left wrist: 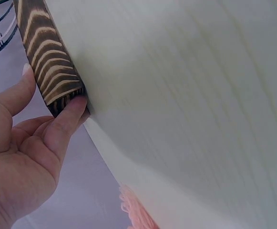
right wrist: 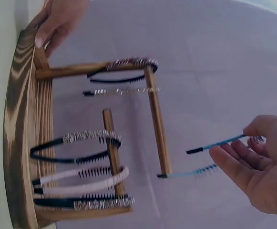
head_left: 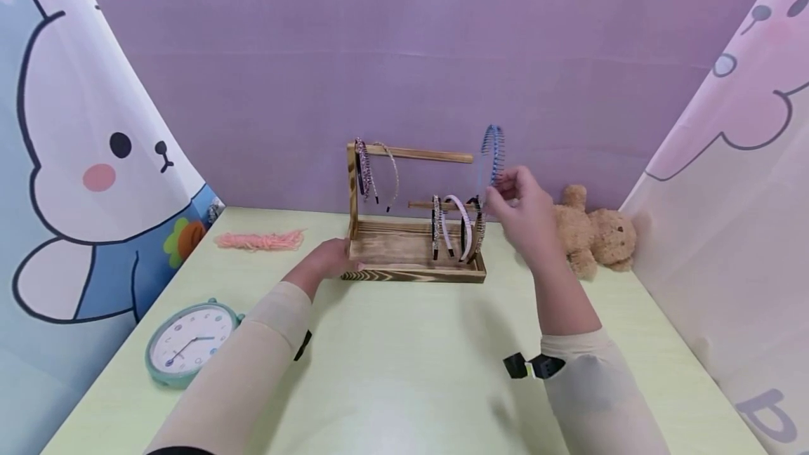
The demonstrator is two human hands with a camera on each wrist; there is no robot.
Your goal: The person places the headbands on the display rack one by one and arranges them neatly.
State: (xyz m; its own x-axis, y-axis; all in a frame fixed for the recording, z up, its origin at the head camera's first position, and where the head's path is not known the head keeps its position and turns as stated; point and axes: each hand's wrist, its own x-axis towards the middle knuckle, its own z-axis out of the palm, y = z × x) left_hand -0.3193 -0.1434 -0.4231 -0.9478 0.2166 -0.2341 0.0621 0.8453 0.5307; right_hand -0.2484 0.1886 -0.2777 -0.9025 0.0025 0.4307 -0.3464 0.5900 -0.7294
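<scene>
A wooden headband rack [head_left: 392, 248] with a shallow tray and two bars stands on the table. My left hand [head_left: 329, 258] grips its left end, thumb on one side and fingers at the corner of the striped edge [left wrist: 52, 62]. Between thumb and fingers, my right hand [head_left: 524, 216] pinches a blue toothed headband [head_left: 496, 142], held upright by the free right end of the upper bar [head_left: 436, 155]. In the right wrist view, the headband's dark tips point toward the rack. Two glittery headbands [right wrist: 124, 90] hang on the upper bar; several, including a pale pink one [head_left: 464, 216], hang on the lower.
A brown teddy bear [head_left: 590, 230] lies right of the rack, close to my right forearm. Pink yarn [head_left: 260, 240] is at the back left. A green-rimmed clock [head_left: 192, 343] lies by my left forearm. Printed curtains hang on both sides, with a purple cloth behind.
</scene>
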